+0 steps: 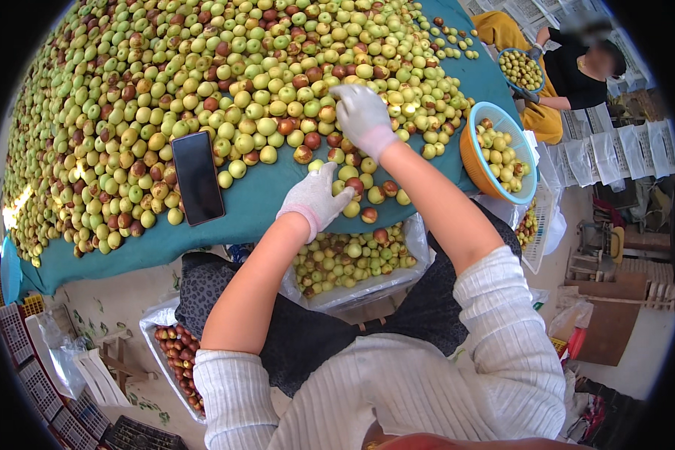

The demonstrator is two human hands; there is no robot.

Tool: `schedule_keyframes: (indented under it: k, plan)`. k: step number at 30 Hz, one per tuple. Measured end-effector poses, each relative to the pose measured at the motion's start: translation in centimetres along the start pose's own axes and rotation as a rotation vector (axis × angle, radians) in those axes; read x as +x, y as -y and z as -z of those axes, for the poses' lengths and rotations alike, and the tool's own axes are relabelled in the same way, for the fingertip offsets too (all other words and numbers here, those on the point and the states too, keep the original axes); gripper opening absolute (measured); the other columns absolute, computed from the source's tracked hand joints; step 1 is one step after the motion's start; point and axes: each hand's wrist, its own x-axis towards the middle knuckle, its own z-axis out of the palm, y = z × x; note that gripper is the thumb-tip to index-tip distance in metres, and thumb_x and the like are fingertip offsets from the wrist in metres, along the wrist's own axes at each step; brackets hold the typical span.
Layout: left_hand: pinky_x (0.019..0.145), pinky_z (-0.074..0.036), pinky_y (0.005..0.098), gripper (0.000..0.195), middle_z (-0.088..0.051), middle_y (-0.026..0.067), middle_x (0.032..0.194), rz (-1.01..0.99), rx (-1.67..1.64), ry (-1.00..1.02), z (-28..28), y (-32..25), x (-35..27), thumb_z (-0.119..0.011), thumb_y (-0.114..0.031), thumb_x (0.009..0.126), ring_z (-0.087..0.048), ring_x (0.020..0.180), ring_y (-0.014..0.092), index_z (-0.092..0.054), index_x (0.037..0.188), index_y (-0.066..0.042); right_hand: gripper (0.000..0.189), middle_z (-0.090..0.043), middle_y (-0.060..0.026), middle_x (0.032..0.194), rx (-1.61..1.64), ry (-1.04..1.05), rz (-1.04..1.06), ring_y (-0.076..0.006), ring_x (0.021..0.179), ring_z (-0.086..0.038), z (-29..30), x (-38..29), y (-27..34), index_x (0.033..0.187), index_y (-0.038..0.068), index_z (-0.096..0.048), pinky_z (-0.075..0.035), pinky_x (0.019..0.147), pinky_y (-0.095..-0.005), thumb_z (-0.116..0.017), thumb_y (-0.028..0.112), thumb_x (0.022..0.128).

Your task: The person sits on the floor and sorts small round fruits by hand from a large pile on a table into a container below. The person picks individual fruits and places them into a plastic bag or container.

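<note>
A large heap of green and red-brown jujubes (270, 73) covers a teal cloth (259, 197) in front of me. My right hand (364, 117), in a pale glove, lies over the near part of the heap; its fingertips reach among the fruit, and whether they hold one is unclear. My left hand (319, 194), gloved too, is at the cloth's near edge, thumb and fingers apart, beside a few loose jujubes (369, 194). Below the edge, between my legs, a plastic-lined crate (337, 301) holds mostly green jujubes. A dark smartphone (198, 179) lies left of my left hand.
An orange basket with a light-blue rim (531, 183), partly filled with jujubes, stands at the right edge. A lined crate of red-brown jujubes (180, 360) sits by my left side. At upper right, a person (576, 79) holds a blue basket (520, 70) of jujubes.
</note>
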Motion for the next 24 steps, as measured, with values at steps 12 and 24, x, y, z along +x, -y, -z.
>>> schedule_keyframes:
  k: [12,24]
  plan:
    - [0.097,-0.05,0.0431,0.058,-0.06,0.0208,0.128,0.052,0.196,-0.022,2.2,-0.1,-0.4,-0.057,-0.044,0.095,-0.062,0.114,0.036,-0.051,0.139,-0.007,0.031,-0.062,-0.0211,0.122,-0.262,0.748,-0.086,-0.0359,0.109,-0.065,-2.6,5.3,2.5,0.119,0.005,-0.061,-0.054,0.092,-0.0453,-0.054,0.019,0.093]
    - [0.092,-0.053,0.0438,0.053,-0.06,0.0189,0.124,0.095,0.342,-0.044,2.7,0.4,-1.1,-0.057,-0.043,0.093,-0.064,0.111,0.034,-0.055,0.132,-0.008,0.02,-0.071,-0.0142,0.104,-0.201,-0.312,-0.283,-0.0329,0.097,-0.066,14.2,-10.2,-12.7,0.107,0.005,-0.069,-0.052,0.089,-0.041,-0.059,0.013,0.091]
